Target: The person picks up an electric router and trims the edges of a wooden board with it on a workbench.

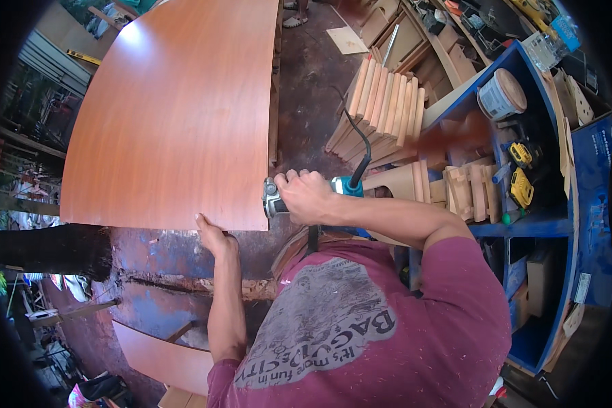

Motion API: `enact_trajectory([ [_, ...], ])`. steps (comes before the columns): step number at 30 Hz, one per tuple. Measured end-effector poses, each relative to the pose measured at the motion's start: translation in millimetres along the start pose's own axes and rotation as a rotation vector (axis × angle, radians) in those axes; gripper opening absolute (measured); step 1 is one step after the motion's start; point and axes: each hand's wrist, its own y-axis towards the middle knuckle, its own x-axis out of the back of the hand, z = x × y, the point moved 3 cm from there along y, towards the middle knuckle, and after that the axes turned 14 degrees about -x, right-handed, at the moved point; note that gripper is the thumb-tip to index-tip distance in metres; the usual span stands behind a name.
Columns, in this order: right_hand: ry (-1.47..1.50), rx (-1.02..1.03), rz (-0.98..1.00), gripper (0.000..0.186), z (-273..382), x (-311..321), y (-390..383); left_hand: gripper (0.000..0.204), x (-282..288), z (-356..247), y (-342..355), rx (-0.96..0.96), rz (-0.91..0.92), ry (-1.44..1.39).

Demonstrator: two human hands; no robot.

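Note:
A large reddish-brown wood-grain board (177,122) with a curved left side lies in front of me. My left hand (214,236) is at its near edge, thumb on the top face and fingers under the edge, mostly hidden. My right hand (308,197) is wrapped round a teal and silver corded trim router (347,185). The router lies on its side, its metal base (272,197) against the board's right edge near the front corner. A black cord (364,146) runs up from its teal end. Whether the bit is turning cannot be made out.
Bundled wooden slats (387,102) stand right of the board. Further right, a blue shelf (544,228) holds a white tub (502,94), yellow-black batteries (521,188) and wood pieces (470,194). A dark post (47,253) is at left; another curved panel (166,360) lies lower left.

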Motion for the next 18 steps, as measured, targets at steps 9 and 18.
enact_trajectory([
  [9, -0.004, -0.007, -0.02, 0.036, 22, -4, -33, 0.053, -4, -7, -7, -0.004, -0.057, 0.077],
  [18, 0.062, -0.045, 0.069, 0.052, 35, -12, -55, 0.05, 12, 4, 1, -0.02, 0.047, 0.06],
])
